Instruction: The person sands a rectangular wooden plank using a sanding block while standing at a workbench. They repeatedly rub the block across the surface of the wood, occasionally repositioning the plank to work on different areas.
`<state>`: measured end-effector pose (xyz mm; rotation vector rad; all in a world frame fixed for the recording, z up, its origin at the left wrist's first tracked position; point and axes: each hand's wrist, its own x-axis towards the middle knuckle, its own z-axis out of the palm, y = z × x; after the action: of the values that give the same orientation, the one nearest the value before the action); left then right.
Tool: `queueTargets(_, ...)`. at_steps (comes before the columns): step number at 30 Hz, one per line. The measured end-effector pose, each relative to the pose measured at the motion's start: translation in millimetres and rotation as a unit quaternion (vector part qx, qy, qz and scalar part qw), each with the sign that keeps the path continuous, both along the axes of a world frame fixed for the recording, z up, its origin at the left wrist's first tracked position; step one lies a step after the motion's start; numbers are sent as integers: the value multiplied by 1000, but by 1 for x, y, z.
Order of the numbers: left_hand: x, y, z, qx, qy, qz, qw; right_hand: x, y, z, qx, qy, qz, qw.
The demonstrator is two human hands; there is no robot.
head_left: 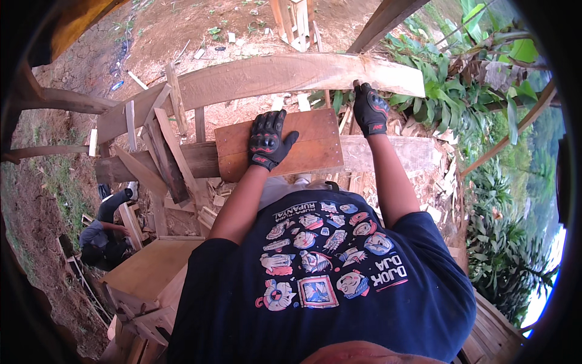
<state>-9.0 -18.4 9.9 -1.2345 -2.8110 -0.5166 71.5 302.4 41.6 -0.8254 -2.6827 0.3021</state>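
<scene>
My left hand [267, 141], in a black glove with red marks, lies flat on a brown wooden panel [315, 142]. Its fingers point away from me and the thumb sticks out to the right. The panel rests across a bench of long timbers, in front of my waist. Farther right, my right hand [371, 110], gloved alike, is closed at the near edge of a long pale plank [260, 79]. Its fingertips overlap that edge and are partly hidden. The plank runs left to right beyond the panel.
A second bench timber [388, 153] passes under the panel. Scrap boards [163, 155] lean across the bench's left end. A crouching person [106, 233] is at lower left, near a wooden box [148, 270]. Wood offcuts litter the ground; leafy plants [448, 103] grow at right.
</scene>
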Motion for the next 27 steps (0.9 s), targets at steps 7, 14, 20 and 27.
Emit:
queueTargets(7,0,2,-1,1,-11,-4,1000,42,-84,-33,66,-50,285,955)
queueTargets(14,2,3,-3,2,-5,-9,1000,9,4,-35,-94,-165,52,981)
queueTargets(20,-2,-4,-7,-11,-3,-2,1000,-1,-8,-34,-179,-137,175,958)
queueTargets(27,1,0,3,-4,-1,-1,1000,71,-56,-27,-427,-116,44,896)
